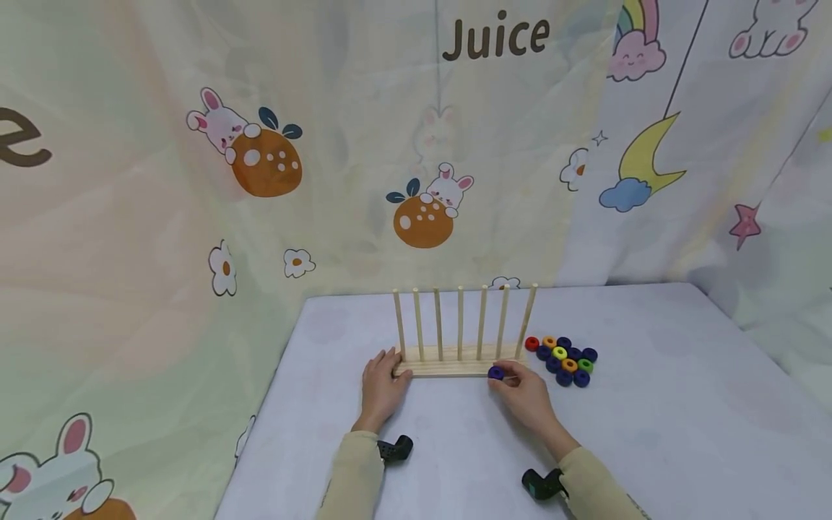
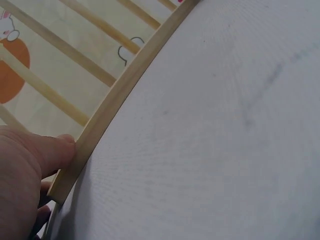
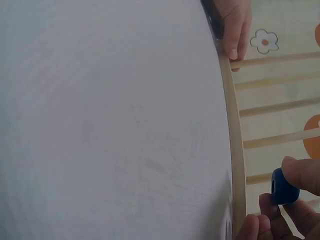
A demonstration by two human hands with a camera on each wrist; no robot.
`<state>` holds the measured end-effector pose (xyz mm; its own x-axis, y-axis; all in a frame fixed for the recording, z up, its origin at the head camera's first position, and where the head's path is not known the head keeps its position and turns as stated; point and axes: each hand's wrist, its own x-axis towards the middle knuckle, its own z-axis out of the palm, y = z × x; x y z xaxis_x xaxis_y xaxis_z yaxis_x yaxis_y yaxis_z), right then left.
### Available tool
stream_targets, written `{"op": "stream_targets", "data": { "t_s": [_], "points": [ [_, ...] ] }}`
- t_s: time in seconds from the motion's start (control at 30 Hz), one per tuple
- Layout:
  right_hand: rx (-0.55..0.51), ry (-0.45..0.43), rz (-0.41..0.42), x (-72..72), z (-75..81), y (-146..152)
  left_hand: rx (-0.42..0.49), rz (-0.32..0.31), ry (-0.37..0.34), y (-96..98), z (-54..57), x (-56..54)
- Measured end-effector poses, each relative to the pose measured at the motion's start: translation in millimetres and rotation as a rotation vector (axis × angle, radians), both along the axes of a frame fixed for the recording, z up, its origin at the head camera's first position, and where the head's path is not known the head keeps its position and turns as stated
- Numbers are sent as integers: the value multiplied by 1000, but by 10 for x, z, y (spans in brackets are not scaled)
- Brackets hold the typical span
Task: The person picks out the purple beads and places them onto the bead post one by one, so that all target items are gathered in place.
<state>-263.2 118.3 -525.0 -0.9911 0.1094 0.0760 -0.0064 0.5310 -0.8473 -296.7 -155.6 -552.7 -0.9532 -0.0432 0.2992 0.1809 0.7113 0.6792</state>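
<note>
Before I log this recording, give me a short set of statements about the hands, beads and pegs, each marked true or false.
1. The right hand pinches a blue bead. True.
2. The left hand holds a bead. False: it grips one end of the wooden base.
3. Seven pegs stand on the base. True.
4. Several beads are threaded on the pegs. False: every peg is bare.
5. In the head view, the loose beads lie right of the base. True.
</note>
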Motion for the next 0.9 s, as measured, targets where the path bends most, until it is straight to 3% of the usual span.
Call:
{"op": "stream_targets", "data": {
  "t_s": [0.63,0.9],
  "points": [
    [34,63,81,-27,265,-218,-25,-37,-13,-13,5,21],
    [-12,76,91,-59,350,-336,-36,-25,-6,-19,-2,19]
  ]
}}
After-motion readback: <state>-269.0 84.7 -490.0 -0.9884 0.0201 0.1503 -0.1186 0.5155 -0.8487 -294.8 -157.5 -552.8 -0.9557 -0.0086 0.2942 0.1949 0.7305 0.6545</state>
